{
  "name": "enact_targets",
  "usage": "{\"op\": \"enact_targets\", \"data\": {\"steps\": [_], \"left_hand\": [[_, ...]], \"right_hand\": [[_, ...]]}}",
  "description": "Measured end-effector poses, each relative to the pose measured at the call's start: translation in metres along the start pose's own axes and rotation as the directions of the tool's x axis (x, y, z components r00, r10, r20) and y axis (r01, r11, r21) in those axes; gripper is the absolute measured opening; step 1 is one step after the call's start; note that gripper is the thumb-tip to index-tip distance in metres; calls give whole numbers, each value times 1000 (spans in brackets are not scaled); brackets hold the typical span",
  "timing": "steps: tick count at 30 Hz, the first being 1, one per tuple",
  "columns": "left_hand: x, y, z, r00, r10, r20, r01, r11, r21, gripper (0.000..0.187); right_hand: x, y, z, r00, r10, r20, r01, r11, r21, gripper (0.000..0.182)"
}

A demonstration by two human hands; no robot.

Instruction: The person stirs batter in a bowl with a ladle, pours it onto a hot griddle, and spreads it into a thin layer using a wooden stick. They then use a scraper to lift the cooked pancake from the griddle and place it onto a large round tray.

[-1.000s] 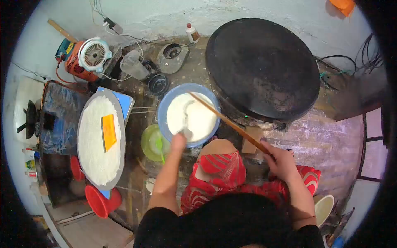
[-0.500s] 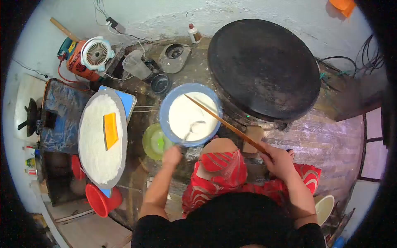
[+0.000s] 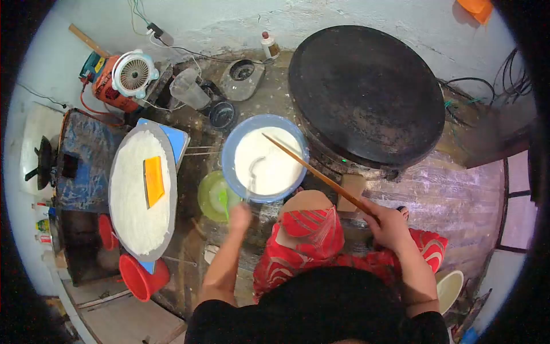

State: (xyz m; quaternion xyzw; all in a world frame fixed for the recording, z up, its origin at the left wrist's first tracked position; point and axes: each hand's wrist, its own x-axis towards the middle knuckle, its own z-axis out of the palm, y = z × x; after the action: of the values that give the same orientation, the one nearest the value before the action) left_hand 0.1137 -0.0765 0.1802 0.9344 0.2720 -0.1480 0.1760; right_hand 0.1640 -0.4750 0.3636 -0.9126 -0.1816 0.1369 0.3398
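My left hand (image 3: 240, 218) is closed round the handle of a metal ladle (image 3: 252, 179). The ladle's head is partly sunk in white batter (image 3: 275, 166), which fills much of a blue basin (image 3: 228, 172). In my right hand (image 3: 391, 226) is a long wooden stick (image 3: 323, 179), slanting up to the left with its thin tip over the batter. Beside the basin stands a yellow-green bowl (image 3: 206, 198) holding cloudy liquid and a bright green utensil (image 3: 224, 199), near my left hand.
A large round black griddle (image 3: 366, 94) stands at the back right. On the left, an oval board (image 3: 134, 223) spread with white material carries a yellow scraper (image 3: 153, 180). A red bucket (image 3: 140, 281) sits below it. A fan (image 3: 134, 74) and small scale-like device (image 3: 243, 80) are behind.
The ladle has swept to the left through the batter, its head turning from right to upward. My left hand shifted slightly. The wooden stick's tip moved a little right.
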Motion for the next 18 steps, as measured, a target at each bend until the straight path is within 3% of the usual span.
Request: {"op": "enact_targets", "data": {"steps": [3,5,6,7,9,10,14,16,17,18], "left_hand": [[12,23,4,981,181,65,-173,979,-111,26],[32,39,-14,984,175,36,-157,944,-288,27],[23,73,-49,996,88,29,-82,980,-179,26],[23,76,-43,996,89,25,-83,980,-181,26],[36,71,-18,999,12,-40,-12,1000,-2,25],[32,66,-3,997,56,47,-60,995,77,25],[5,35,-25,978,183,98,-175,981,-83,25],[2,15,-43,994,-22,107,44,976,-213,24],[7,5,-31,994,-25,106,47,976,-212,24],[18,-9,-8,994,50,102,-42,996,-76,24]], "right_hand": [[3,2,-1,999,35,-10,-35,999,4,42],[0,1,0,998,57,0,-57,998,23,42],[1,1,1,998,56,21,-56,998,-7,41],[3,0,0,998,52,35,-51,998,-41,41],[5,-4,-1,997,69,37,-68,997,-30,41],[5,-4,-2,994,90,53,-89,996,-22,40],[5,1,0,999,30,-42,-30,1000,0,40],[2,-2,0,999,43,8,-43,999,6,39],[2,-2,0,999,40,10,-40,999,8,39],[2,-1,1,998,52,18,-53,999,15,38]]}}
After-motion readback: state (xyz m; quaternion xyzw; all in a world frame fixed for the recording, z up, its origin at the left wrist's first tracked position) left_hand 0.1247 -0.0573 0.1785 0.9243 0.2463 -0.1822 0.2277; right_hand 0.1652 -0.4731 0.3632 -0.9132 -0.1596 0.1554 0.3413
